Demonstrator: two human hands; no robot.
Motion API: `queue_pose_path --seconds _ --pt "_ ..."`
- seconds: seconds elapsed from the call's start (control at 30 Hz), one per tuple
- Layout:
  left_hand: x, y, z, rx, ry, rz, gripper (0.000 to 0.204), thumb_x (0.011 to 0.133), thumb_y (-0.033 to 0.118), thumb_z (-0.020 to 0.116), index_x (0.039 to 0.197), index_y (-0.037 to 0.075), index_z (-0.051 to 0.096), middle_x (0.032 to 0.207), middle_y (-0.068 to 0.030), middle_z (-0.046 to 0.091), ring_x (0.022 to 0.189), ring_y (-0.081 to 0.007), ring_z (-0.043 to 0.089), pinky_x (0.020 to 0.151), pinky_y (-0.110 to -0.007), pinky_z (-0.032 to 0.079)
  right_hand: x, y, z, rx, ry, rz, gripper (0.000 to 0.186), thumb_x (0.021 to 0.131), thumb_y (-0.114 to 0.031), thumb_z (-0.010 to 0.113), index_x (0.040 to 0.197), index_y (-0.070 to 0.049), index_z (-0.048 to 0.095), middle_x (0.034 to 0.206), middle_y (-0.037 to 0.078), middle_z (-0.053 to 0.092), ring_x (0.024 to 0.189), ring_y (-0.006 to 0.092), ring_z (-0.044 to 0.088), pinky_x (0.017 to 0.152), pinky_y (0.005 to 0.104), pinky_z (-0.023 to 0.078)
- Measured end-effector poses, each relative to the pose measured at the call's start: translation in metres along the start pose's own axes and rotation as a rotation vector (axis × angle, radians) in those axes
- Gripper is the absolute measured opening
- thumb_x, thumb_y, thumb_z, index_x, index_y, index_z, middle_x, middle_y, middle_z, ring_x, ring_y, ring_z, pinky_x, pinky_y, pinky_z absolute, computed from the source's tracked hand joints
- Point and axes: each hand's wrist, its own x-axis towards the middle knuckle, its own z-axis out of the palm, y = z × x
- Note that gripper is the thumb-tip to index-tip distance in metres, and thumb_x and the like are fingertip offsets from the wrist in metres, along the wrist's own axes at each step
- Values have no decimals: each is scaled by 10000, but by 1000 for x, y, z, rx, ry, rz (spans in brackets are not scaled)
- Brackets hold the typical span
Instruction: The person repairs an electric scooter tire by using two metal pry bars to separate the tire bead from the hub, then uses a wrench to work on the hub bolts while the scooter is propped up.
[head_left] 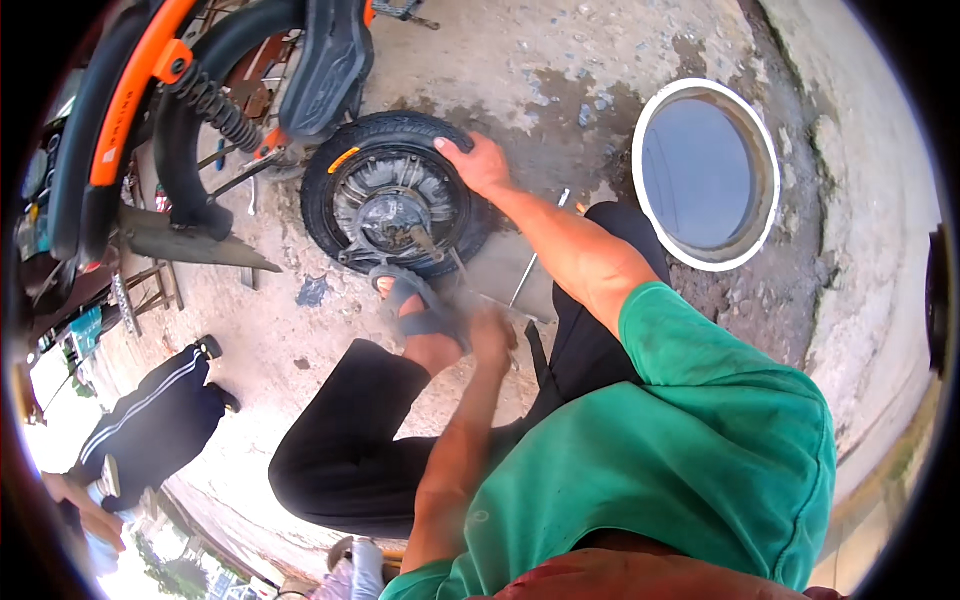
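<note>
A scooter wheel with a black tyre [318, 205] and a grimy metal hub [395, 215] leans or lies on the concrete ahead of me. My right hand [480, 165] grips the tyre's upper right edge, thumb on top, its other fingers partly hidden behind the rubber. Below the wheel, my left hand [492, 335] is curled and smeared by motion; whatever it holds is blurred. A thin streak runs from near the axle toward that hand. My sandalled foot [420, 310] is against the wheel's lower edge. Between my legs lies a slim metal T-handled wrench [535, 255].
An orange and black scooter frame [130, 100] with a coil shock absorber [220, 110] stands at upper left. A white-rimmed basin [640, 150] of water sits right, near the wall. A spanner [252, 195] lies by the wheel. Another person's dark-trousered legs [150, 420] show at left.
</note>
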Motion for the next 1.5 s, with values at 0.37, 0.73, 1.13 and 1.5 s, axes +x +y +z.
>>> queue_pose_path --seconds 0.37,0.73,1.13,1.5 --pt "-41 77 17 84 59 -261 209 1089 270 531 915 157 563 676 21 449 476 -115 367 417 -296 239 -3 -1 -5 -31 24 6 856 864 -724 747 1263 34 733 1233 310 743 1215 447 708 1042 483 542" --pt "-26 25 4 -53 -1 -210 166 1076 248 563 953 137 548 748 -13 514 568 -140 461 480 -302 340 -1 -1 -10 -60 -59 5 1022 849 -807 688 1425 36 643 1373 315 685 1333 462 634 1136 496 496" --pt "-219 100 -31 214 69 -192 256 1123 316 565 1004 99 631 754 -22 591 492 -111 460 413 -286 351 0 1 -6 -10 -46 -18 1015 847 -793 707 1390 63 656 1358 331 684 1324 469 638 1131 505 497" --pt "-197 99 -39 43 205 -61 461 1107 189 540 1565 211 494 822 -61 646 508 -119 456 439 -274 326 1 5 -21 10 -103 3 972 852 -798 699 1407 -1 671 1384 293 689 1342 443 634 1135 493 491"
